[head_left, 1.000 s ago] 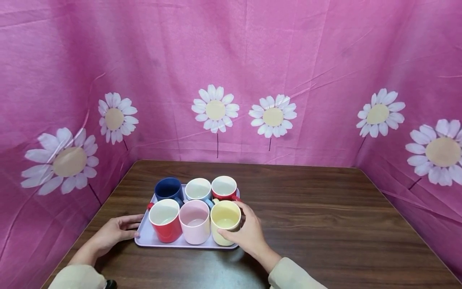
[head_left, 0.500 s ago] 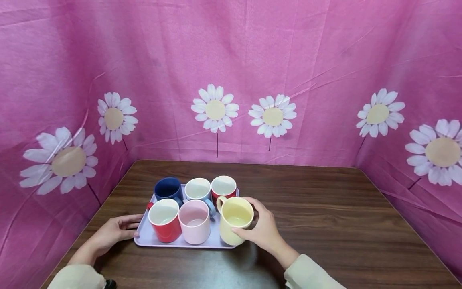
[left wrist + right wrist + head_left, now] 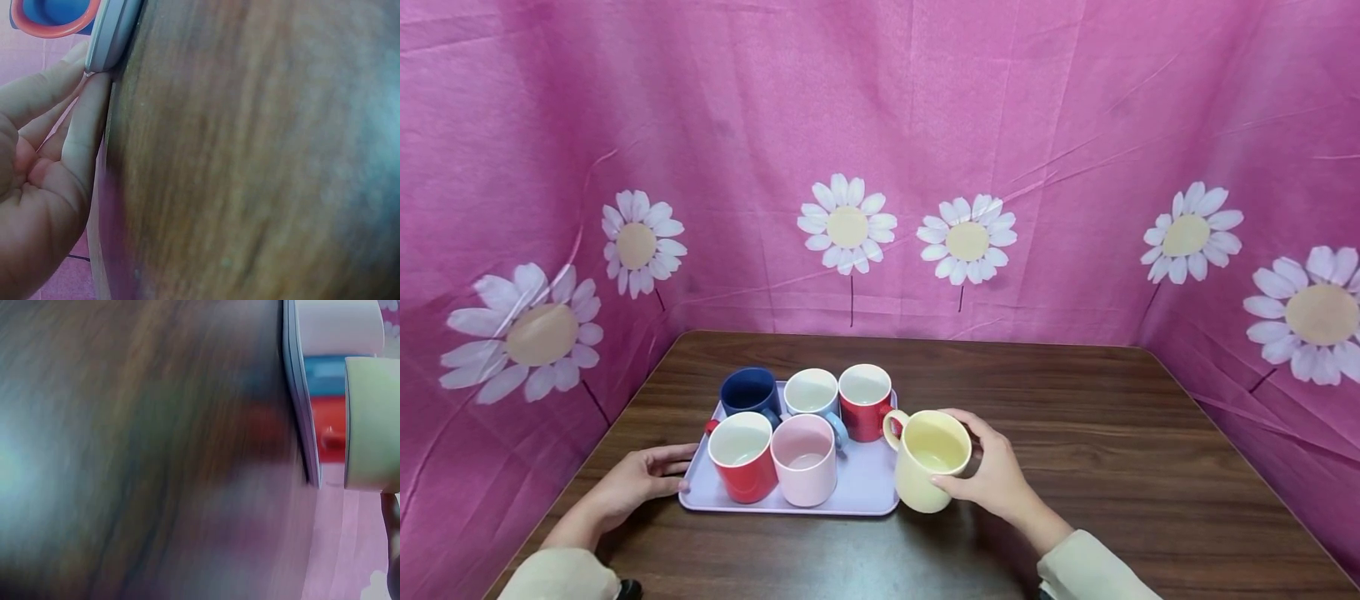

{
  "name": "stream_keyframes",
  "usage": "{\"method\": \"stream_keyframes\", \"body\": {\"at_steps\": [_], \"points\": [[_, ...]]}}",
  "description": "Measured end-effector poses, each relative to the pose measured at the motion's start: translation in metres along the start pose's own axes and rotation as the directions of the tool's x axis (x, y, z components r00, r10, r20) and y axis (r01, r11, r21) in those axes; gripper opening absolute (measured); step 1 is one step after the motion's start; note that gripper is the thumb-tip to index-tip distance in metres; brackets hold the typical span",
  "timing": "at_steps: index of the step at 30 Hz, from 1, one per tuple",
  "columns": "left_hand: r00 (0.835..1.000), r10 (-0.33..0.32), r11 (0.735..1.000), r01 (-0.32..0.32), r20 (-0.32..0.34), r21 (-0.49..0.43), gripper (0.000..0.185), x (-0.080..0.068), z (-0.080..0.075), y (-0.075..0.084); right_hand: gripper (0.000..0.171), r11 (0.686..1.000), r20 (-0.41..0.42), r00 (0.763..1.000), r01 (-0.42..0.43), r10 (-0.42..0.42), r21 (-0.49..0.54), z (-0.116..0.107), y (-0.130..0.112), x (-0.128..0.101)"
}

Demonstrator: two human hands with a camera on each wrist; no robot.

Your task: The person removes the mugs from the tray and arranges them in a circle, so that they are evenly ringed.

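Observation:
My right hand (image 3: 996, 479) grips a pale yellow mug (image 3: 916, 482) round its body, thumb in front, handle toward the left. In the right wrist view, the mug's base is raised off the tabletop, just right of the lilac tray (image 3: 867, 490). With straight fingers, my left hand (image 3: 634, 485) touches the tray's left edge, the thumb near the front corner. On the tray stand a red mug with white inside (image 3: 758, 479), a pink mug (image 3: 807, 483), a navy mug (image 3: 747, 390), a light blue mug (image 3: 811, 392) and another red mug (image 3: 861, 412).
The dark wooden table (image 3: 1112, 450) stretches to the right and behind the tray. A pink curtain (image 3: 910, 108) with printed daisies encloses the table at the back and both sides.
My right hand has lifted the yellow mug from the tray's front right corner and carried it right, past the tray's edge. The left hand has stayed at the tray.

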State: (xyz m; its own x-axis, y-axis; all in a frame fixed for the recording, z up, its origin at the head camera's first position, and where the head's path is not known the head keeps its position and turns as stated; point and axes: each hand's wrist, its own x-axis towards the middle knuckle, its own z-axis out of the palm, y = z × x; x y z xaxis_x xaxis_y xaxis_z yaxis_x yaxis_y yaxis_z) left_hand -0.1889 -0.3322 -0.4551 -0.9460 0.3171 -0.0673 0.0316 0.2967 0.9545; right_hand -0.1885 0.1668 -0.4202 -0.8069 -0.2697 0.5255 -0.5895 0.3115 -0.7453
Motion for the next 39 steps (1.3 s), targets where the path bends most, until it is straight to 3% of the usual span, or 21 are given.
{"method": "stream_keyframes", "body": {"at_steps": [12,25,32,39], "points": [[1.000,-0.021,1.000,0.021,-0.013,0.006,0.068,0.000,-0.001,0.001,0.078,0.998,-0.035,0.999,-0.017,0.015,-0.061,-0.029,0.012,-0.004],[0.999,-0.035,0.999,0.035,-0.024,0.010,0.068,-0.001,-0.001,0.001,0.073,0.977,-0.146,0.985,-0.121,0.096,-0.176,-0.045,0.030,-0.002],[0.999,-0.036,0.999,0.036,-0.020,0.009,0.068,-0.001,-0.001,0.001,0.071,0.947,-0.227,0.959,-0.223,0.171,-0.229,-0.046,0.041,0.004],[1.000,-0.025,1.000,0.025,-0.008,0.006,0.068,0.000,0.000,0.002,0.071,0.896,-0.301,0.926,-0.321,0.229,-0.306,-0.046,0.052,0.012]]}}
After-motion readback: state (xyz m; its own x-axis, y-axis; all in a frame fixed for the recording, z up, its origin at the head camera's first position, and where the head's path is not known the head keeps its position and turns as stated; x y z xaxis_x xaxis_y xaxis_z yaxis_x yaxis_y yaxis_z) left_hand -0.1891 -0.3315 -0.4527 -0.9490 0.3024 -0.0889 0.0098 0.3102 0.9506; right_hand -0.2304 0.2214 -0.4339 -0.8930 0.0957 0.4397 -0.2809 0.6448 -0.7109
